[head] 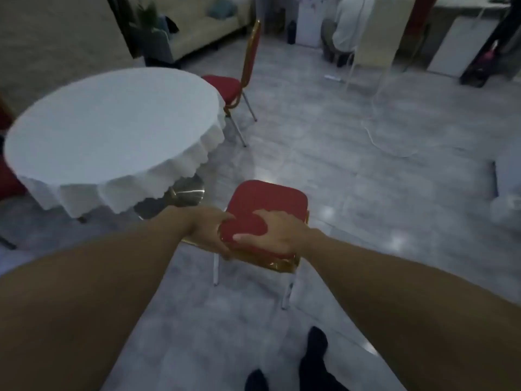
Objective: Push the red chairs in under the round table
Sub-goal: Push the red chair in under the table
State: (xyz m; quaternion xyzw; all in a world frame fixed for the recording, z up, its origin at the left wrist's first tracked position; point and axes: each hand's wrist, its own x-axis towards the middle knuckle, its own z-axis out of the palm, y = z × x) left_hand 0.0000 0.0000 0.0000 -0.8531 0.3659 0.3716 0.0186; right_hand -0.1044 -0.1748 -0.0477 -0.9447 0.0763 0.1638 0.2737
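A red chair (267,198) with a gold frame stands right in front of me, to the right of the round table (112,122) with its white cloth. My left hand (210,232) grips the left side of the chair's backrest top. My right hand (270,232) lies over the top of the same backrest, fingers wrapped around it. A second red chair (239,80) stands at the table's far right side, its seat partly under the cloth. Bits of red show at the table's left edge (8,176).
A shiny metal table base (183,193) shows under the cloth. A person in white (346,26) sits at the back. A cream panel on thin legs (375,43) and a white cable (389,145) on the floor lie to the right. A sofa (197,26) stands behind.
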